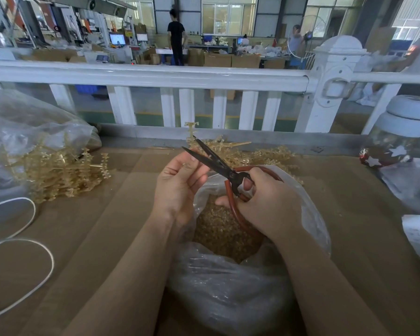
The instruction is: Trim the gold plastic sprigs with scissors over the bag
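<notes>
Mid-trim: our right hand (264, 202) grips the scissors (218, 166), blades apart; left hand (180, 180) pinches a sprig (192, 132) over the bag (228, 238). Next, we judge: close blades.

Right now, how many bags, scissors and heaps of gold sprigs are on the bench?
Clear plastic bags: 2, one under the hands, one at left
Scissors: 1
Heaps of gold sprigs: 2, left and behind the hands
Total: 5
</notes>
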